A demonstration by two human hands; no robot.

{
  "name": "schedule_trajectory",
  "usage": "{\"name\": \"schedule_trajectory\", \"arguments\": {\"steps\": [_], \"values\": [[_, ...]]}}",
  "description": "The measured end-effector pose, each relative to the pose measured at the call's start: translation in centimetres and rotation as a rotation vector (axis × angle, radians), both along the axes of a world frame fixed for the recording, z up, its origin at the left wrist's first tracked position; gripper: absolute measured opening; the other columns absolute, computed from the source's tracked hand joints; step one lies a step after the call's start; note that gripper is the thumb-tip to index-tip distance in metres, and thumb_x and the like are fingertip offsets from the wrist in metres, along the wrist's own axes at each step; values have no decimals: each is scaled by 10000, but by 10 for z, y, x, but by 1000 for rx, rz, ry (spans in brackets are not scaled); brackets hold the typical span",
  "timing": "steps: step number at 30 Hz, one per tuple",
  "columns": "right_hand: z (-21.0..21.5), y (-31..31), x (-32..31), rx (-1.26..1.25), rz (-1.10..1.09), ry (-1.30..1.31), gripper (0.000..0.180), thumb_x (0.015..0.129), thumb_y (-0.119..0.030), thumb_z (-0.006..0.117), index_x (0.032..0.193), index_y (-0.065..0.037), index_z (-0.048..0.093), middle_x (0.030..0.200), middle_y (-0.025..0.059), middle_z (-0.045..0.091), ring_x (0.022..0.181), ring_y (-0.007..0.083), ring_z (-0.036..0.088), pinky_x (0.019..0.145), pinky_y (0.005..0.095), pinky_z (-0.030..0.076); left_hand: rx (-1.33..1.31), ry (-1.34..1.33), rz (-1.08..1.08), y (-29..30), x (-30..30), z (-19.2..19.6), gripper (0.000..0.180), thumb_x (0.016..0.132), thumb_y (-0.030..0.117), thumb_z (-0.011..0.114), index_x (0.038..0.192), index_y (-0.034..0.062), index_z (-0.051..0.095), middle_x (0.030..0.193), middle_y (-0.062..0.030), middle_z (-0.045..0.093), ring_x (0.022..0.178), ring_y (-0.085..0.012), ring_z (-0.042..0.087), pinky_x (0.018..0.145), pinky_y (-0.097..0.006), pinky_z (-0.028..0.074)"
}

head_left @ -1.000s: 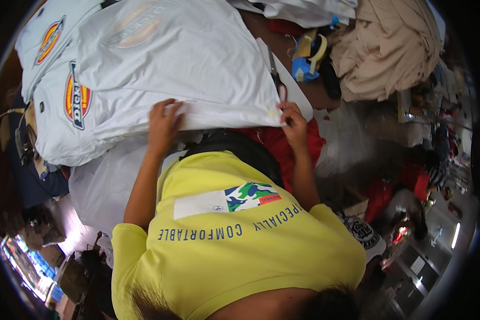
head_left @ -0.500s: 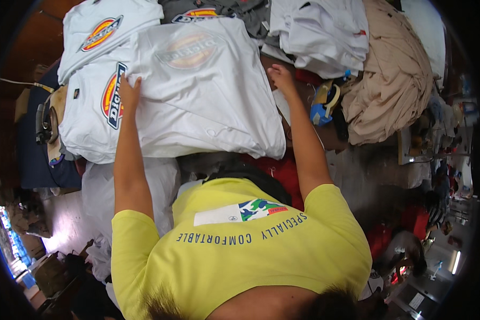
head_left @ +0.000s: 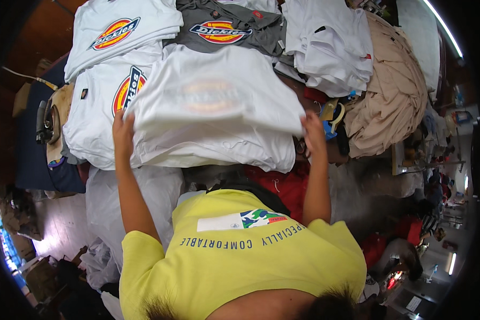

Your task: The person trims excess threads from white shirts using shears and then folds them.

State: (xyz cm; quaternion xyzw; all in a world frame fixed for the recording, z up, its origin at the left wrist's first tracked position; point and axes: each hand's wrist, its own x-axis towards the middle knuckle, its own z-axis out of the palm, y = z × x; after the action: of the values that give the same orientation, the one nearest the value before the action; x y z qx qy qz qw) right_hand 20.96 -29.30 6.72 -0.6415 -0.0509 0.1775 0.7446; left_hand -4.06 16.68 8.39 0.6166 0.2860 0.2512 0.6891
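A white T-shirt (head_left: 272,114) lies in front of me, its near part lifted off the table in a loose fold and blurred by motion. The print shows only faintly through its cloth. My left hand (head_left: 124,130) pinches the shirt's left edge, beside a folded white T-shirt (head_left: 93,125) with a red, yellow and navy print. At the opposite edge, my right hand (head_left: 313,133) has its fingers closed on the cloth. Below the raised fold, more white cloth (head_left: 224,152) lies flat near the table's front edge.
Beyond are another white T-shirt stack (head_left: 125,56), a grey printed T-shirt (head_left: 261,33) and a white garment pile (head_left: 330,53). A beige cloth heap (head_left: 386,96) and a tape roll (head_left: 338,116) sit to the right. A dark handled tool (head_left: 44,122) is at the left.
My right hand has come back toward me and taken hold of the shirt's right edge. My left hand has moved nearer too. The cloth between them has risen into a fold.
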Motion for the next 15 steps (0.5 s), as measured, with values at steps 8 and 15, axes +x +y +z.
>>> {"name": "schedule_trajectory", "arguments": {"steps": [8,15], "values": [[-47,-95,-126,-854,302,139,230,697,-92,673,882,-12,563,686,38,573,610,116,532,573,253,442,127,613,-400,-32,-108,-46,361,703,52,685,1046,24,573,912,-27,587,800,-113,527,760,-253,428],[-35,49,-21,-464,87,-118,223,866,-238,590,900,-18,590,727,-19,546,609,56,468,554,206,394,521,558,-119,-6,10,-34,507,778,295,675,1130,-41,533,928,-113,618,799,-167,572,721,-279,446]]}}
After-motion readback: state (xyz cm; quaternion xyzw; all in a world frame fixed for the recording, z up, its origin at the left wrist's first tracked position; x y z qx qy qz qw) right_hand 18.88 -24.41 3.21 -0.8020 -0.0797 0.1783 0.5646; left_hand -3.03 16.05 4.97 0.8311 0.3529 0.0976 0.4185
